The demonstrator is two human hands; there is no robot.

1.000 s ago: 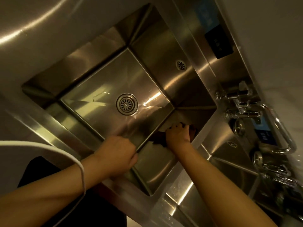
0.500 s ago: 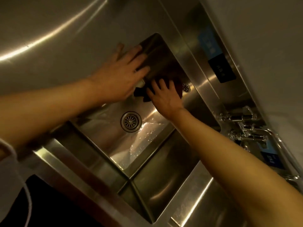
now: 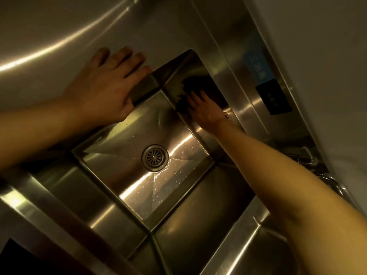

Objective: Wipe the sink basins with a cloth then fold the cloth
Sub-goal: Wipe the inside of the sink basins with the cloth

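1. Right hand [image 3: 204, 112] flat, fingers spread, pressing dark cloth [image 3: 190, 86] against sink basin [image 3: 198, 225] back wall.
2. Left hand [image 3: 105, 86] open, palm down on rim.
3. Drain strainer [image 3: 155, 157] below; faucet [image 3: 309, 157] behind right forearm.

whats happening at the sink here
A person is wiping a steel sink basin. The right hand presses a dark cloth flat against the basin's far wall, near the upper corner. The left hand lies open on the basin's rim. The floor around the drain looks wet. No folding yet.
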